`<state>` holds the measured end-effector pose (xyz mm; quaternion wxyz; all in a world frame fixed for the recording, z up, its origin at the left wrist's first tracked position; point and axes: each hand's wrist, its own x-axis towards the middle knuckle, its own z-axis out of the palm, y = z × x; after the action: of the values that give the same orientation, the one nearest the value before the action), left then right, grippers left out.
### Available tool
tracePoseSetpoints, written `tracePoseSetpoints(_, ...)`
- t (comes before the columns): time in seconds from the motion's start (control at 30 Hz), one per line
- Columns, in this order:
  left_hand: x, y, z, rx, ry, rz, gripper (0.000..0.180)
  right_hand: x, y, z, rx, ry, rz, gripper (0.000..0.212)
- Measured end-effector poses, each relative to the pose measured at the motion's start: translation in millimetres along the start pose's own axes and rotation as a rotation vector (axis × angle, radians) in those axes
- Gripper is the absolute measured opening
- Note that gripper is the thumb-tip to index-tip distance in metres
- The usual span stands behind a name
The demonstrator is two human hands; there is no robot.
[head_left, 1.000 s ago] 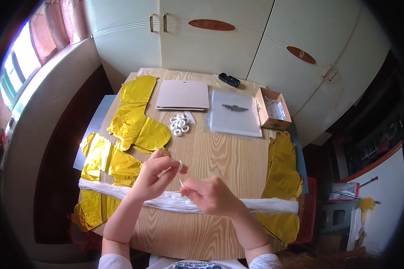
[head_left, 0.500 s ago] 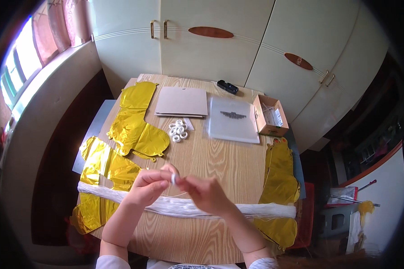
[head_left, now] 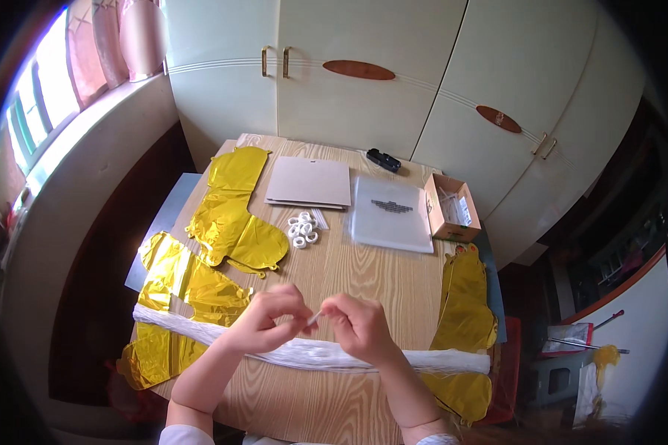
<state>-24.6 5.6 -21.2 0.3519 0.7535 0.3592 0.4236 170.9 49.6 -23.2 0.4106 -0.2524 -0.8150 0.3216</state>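
My left hand [head_left: 269, 320] and my right hand [head_left: 358, 328] meet above the near middle of the table, fingers bent and closed. Between their fingertips is a small white ring [head_left: 314, 319], seen nearly edge-on and partly covered by fingers. Beneath my wrists, a long bundle of white strands [head_left: 315, 354] lies across the table from left to right. Farther off sits a small pile of similar white rings [head_left: 303, 228]. Flat gold foil balloons [head_left: 234, 204] lie to the left, some of them under the strands.
More gold foil [head_left: 464, 300] lies at the right edge. Toward the back are grey-beige cards [head_left: 309, 182], a stack of clear plastic bags [head_left: 390, 222], an open cardboard box [head_left: 453, 209] with white items and a black object [head_left: 384, 160]. Cabinets [head_left: 364, 111] stand behind the wooden table [head_left: 334, 274].
Both hands have shifted a little to the right, with the white ring turned from upright to slanted between them. The whole view has tilted slightly, so the table sits lower.
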Motion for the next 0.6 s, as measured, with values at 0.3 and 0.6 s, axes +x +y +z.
tracePoseSetpoints(0.3, 2, 5, 3, 0.023, 0.142, -0.119, 0.012, -1, -6, 4, -0.071, -0.046, -0.081, 0.007)
tracePoseSetpoints(0.6, 4, -3, 13, -0.144, 0.317, -0.106, 0.017, -4, -4, 12, -0.185, 0.027, -0.106, 0.006)
